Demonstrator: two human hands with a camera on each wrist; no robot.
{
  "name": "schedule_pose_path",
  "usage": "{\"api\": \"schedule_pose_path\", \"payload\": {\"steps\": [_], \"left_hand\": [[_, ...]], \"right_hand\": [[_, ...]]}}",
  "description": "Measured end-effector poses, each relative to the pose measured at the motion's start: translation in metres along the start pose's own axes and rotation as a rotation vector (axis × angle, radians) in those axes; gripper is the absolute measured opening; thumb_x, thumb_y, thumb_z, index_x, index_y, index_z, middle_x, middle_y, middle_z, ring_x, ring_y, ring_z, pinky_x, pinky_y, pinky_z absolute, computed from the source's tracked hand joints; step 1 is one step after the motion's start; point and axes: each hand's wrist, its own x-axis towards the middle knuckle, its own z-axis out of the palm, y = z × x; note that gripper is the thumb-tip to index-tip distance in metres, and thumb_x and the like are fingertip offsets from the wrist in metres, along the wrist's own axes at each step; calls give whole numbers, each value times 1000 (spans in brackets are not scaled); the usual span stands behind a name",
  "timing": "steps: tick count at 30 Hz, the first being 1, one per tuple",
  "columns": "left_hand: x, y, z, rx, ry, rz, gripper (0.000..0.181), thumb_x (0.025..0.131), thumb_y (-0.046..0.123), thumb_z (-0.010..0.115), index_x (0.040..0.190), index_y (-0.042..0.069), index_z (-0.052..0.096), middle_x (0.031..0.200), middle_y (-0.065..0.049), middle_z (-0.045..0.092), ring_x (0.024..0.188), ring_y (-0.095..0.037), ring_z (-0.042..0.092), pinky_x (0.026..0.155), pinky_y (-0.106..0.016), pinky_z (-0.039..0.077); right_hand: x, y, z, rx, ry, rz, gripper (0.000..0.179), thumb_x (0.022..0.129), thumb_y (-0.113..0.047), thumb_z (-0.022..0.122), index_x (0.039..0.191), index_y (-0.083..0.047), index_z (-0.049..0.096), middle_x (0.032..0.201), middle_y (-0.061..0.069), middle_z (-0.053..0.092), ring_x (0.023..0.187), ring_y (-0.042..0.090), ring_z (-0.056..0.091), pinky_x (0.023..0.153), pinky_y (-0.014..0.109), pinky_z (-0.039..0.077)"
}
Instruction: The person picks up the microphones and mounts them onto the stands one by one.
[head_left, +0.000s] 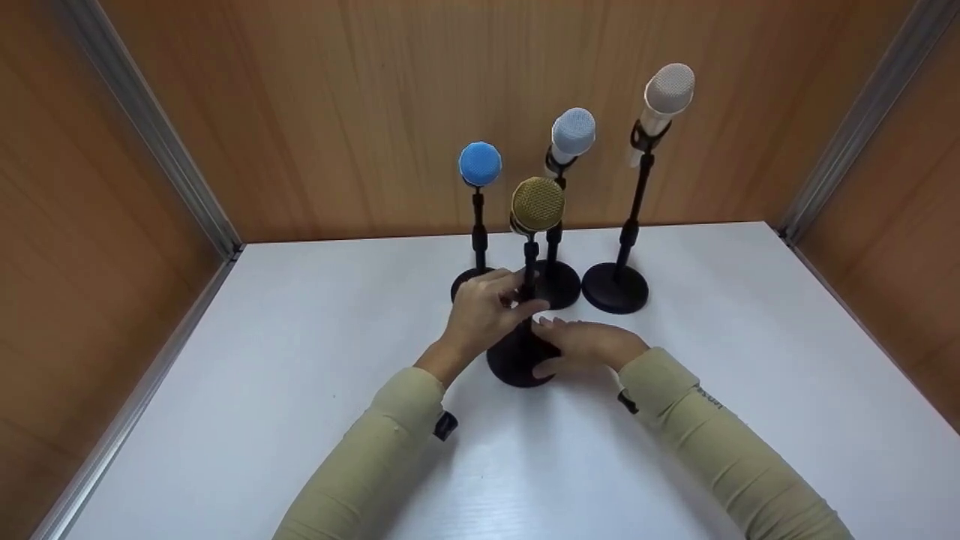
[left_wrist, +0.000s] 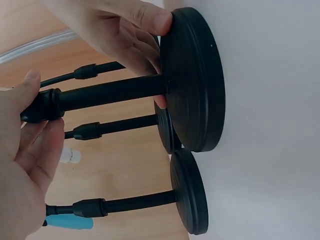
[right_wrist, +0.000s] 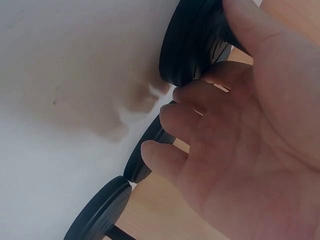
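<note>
A gold-headed microphone (head_left: pixel 538 204) stands upright on a black desk microphone stand (head_left: pixel 516 361) with a round base. My left hand (head_left: pixel 484 311) holds the stand's pole, and in the left wrist view its thumb and fingers pinch the collar (left_wrist: pixel 48 105). Low on the right, my right hand (head_left: pixel 592 345) grips the edge of the round base (left_wrist: pixel 197 85), thumb on the near side and fingers along the far side. The right wrist view shows the fingertips (right_wrist: pixel 181 95) right at the rim of that base, with the other fingers loosely bent.
Behind stand three similar stands, carrying a blue microphone (head_left: pixel 480 163), a pale blue microphone (head_left: pixel 574 133) and, tallest at right, a white microphone (head_left: pixel 670 90). Their bases sit close together on the white table (head_left: pixel 315 330). Wooden panels (head_left: pixel 420 90) wall the back and sides.
</note>
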Motion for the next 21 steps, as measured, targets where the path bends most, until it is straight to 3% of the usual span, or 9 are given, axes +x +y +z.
{"api": "schedule_pose_path", "payload": {"steps": [4, 7, 11, 13, 17, 21], "left_hand": [[-5, 1, -4, -136, -61, -76, 38, 88, 25, 82, 118, 3, 73, 103, -9, 65, 80, -23, 67, 70, -36, 59], [-7, 0, -6, -271, -108, -137, 35, 91, 13, 74, 125, 4, 70, 115, -11, 61, 96, -25, 65, 79, -40, 59], [-8, 0, -7, -404, -158, -192, 40, 94, 3, 62, 134, 4, 65, 123, -9, 68, 107, -17, 65, 86, -36, 58], [-7, 0, -7, -396, -157, -187, 39, 94, 2, 62, 132, 4, 67, 114, -7, 71, 99, -13, 67, 81, -31, 58], [-6, 0, -8, -291, -112, -152, 32, 92, 7, 69, 124, 5, 72, 99, -4, 72, 86, -16, 66, 69, -26, 53], [-6, 0, -7, -250, -101, -155, 34, 92, 11, 74, 125, 5, 71, 99, -3, 71, 85, -17, 66, 68, -27, 52]], "right_hand": [[1, 0, 0, 16, -15, 16, 85, 98, -52, 61, 163, -16, 20, 166, 19, 17, 152, 34, 19, 120, 54, 21], [0, -1, 1, 35, -12, 29, 87, 97, -54, 62, 163, -18, 18, 166, 17, 16, 152, 34, 18, 121, 54, 20], [0, 0, 1, 42, -3, 37, 89, 96, -57, 62, 163, -19, 18, 167, 14, 16, 152, 35, 18, 121, 53, 19], [0, 0, 1, 41, 0, 35, 88, 96, -57, 62, 163, -19, 18, 167, 13, 16, 152, 34, 18, 121, 53, 19], [0, 0, 1, 43, 3, 30, 88, 96, -56, 62, 163, -19, 17, 167, 13, 16, 152, 35, 18, 121, 53, 19], [0, 0, 1, 45, 1, 24, 88, 97, -55, 62, 163, -18, 17, 166, 14, 16, 151, 36, 19, 121, 54, 19]]}}
